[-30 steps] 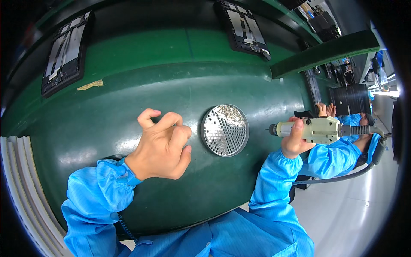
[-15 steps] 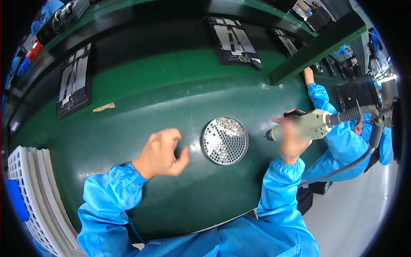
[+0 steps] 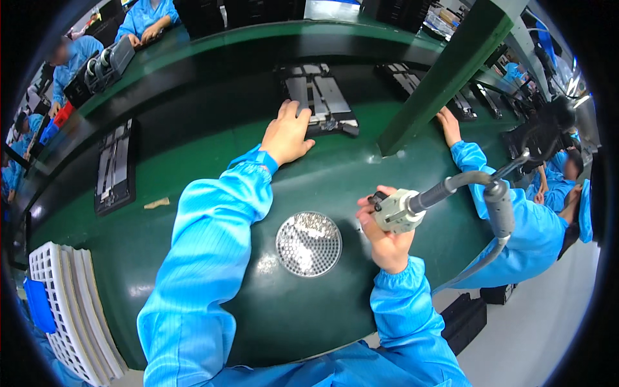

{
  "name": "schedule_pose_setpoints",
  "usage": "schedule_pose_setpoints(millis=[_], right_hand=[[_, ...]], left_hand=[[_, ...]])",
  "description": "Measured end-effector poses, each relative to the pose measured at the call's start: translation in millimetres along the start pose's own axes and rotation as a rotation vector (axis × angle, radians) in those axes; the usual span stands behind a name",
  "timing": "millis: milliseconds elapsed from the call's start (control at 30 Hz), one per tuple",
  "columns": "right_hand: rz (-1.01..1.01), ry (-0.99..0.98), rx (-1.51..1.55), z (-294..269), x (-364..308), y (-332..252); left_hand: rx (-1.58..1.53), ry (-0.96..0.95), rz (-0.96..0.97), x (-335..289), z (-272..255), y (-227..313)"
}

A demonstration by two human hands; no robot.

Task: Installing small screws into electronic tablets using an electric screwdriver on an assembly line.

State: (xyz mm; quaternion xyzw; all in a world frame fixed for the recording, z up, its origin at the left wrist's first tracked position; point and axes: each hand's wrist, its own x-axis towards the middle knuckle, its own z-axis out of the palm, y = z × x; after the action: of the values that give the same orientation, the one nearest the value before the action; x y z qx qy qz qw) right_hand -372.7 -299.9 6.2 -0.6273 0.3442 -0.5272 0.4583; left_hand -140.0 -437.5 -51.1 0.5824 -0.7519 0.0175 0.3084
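Observation:
My left hand (image 3: 287,135) stretches far across the bench, fingers spread, at the near left edge of an opened tablet-like device (image 3: 318,97) with pale battery cells showing. Whether the fingertips touch it or hover over it, I cannot tell. In my right hand (image 3: 388,238) is a pale electric screwdriver (image 3: 401,211), gripped by its body, with a cable running off to the right. Between my arms a round metal tray (image 3: 309,244) full of small holes lies on the bench, with tiny screws gathered toward its far side.
Another opened device (image 3: 116,166) lies at the left, near a tan scrap (image 3: 157,203). White perforated panels (image 3: 71,309) stand at the bench's left edge. A green post (image 3: 445,80) rises at the right, beside a co-worker's hand (image 3: 449,126). More devices lie beyond.
My left hand has reached forward from beside the tray to the device, its fingers uncurling. My right hand keeps the screwdriver, now turned and nearer the tray. The view has shifted.

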Motion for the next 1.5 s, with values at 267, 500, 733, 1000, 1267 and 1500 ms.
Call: schedule_pose_setpoints(millis=[267, 500, 733, 1000, 1267, 1500], right_hand=[[-0.068, 0.148, -0.16, -19, 0, 13], [-0.072, 0.12, -0.148, -12, 4, 7], [0.07, 0.084, 0.0, -3, -6, -4], [0.035, 0.043, -0.055, 11, -13, -6], [0.041, 0.034, -0.091, 32, -13, 0], [0.004, 0.016, -0.028, 25, -12, 7]], left_hand=[[0.13, -0.281, 0.093, 42, 6, -5], [0.395, 0.142, 0.089, 9, -2, -21], [0.473, 0.252, 0.115, -136, -102, 0], [0.618, 0.097, -0.006, -312, -170, 68], [0.2, -0.408, -0.207, -321, -192, 83], [-0.143, -0.217, 0.229, -307, -157, 75]])
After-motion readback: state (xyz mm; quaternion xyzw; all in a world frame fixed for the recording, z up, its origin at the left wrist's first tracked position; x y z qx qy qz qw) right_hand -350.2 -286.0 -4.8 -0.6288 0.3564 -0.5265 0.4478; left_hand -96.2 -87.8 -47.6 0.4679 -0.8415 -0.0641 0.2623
